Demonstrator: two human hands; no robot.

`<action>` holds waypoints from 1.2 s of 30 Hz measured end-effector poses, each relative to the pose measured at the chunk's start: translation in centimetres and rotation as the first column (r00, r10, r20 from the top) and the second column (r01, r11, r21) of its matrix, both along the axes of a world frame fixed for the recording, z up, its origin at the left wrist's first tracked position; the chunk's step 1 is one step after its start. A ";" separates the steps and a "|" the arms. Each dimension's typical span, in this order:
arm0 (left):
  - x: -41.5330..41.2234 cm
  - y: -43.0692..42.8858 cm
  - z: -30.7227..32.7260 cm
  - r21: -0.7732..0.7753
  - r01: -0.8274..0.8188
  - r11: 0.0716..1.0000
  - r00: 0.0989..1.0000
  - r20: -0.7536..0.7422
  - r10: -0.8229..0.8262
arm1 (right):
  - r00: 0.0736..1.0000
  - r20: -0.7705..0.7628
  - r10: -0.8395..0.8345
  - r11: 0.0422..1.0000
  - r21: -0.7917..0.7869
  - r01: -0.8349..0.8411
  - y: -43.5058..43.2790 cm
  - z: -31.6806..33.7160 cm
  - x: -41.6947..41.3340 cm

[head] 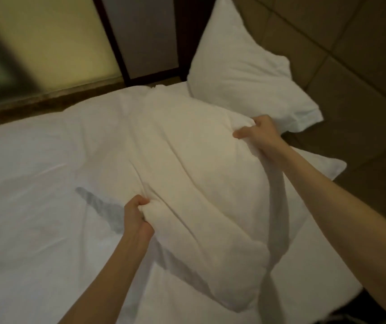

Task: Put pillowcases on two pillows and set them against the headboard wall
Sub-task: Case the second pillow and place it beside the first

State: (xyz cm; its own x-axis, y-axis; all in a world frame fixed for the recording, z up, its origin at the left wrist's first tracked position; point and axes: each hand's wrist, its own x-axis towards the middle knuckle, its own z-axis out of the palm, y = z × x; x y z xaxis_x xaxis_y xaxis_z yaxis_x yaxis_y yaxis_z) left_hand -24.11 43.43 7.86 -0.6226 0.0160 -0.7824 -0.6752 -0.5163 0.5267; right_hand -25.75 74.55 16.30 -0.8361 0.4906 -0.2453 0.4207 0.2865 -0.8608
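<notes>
Spreading across nearly the whole view, the bed (30,174) lay under a plain white sheet, with the padded headboard wall (351,57) running along its far right side; a window (47,38) and a dark frame stood beyond the bed's upper edge. Against that wall one cased pillow (241,66) was already propped, tilted back on its long edge and touching the padding. Nearer the person lay the second pillow (187,160), cream-toned and crumpled, its long axis running from the near right corner of the bed up toward the far left, so that it lay slantwise to the wall rather than along it; whether its pillowcase (278,220) was fully drawn on I could not tell, though a loose fold of white cloth hung along its right flank. The wall lay to the right of both hands, and the right arm was plainly the nearer to it. The right hand (257,134) was clenched tight on a bunch of fabric at the pillow's far right corner; the left hand (138,218) was closed in a fist on the near left edge; by my reckoning the pillow wanted swinging rightward and standing up beside the first.
</notes>
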 end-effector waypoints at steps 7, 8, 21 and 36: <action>1.9 10.8 0.7 0.067 0.225 0.972 0.973 -0.058 -0.222 | 0.965 -0.127 -0.231 0.941 0.224 0.255 8.1 5.7 9.4; 2.1 12.4 0.6 0.077 0.262 0.962 0.964 -0.068 -0.257 | 0.954 -0.143 -0.265 0.920 0.258 0.295 9.1 6.2 10.8; 6.8 23.8 -4.9 -0.542 0.766 0.347 0.466 0.095 -0.879 | 0.922 0.097 -0.374 0.673 0.713 0.198 16.5 -1.3 22.2; 10.7 24.1 -4.9 -0.625 0.744 0.236 0.381 0.107 -0.919 | 0.939 0.246 -0.242 0.918 0.371 0.139 20.8 -5.6 20.7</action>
